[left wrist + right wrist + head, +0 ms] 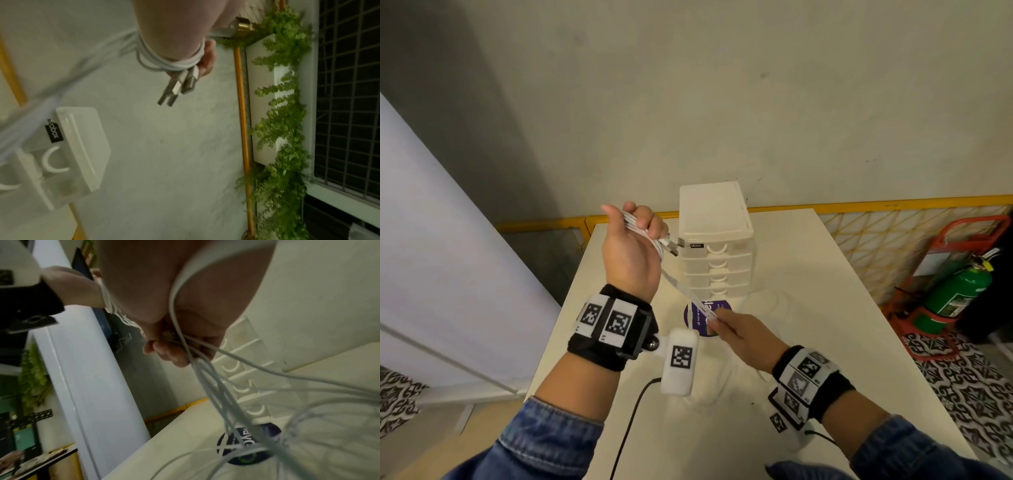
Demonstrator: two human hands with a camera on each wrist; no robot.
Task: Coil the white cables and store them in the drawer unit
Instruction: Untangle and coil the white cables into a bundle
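Observation:
My left hand is raised above the table with white cables wound around it; its fingers curl over the loops. In the left wrist view the loops circle the hand and two USB plugs stick out below. A taut bundle of cables runs down to my right hand, which pinches the strands low over the table. Loose cable trails from that hand onto the tabletop. The white drawer unit stands at the back of the table, all its drawers closed.
A round purple sticker or coaster lies on the white table under the cables. A green fire extinguisher in a red stand sits on the floor at the right. A yellow rail runs behind the table.

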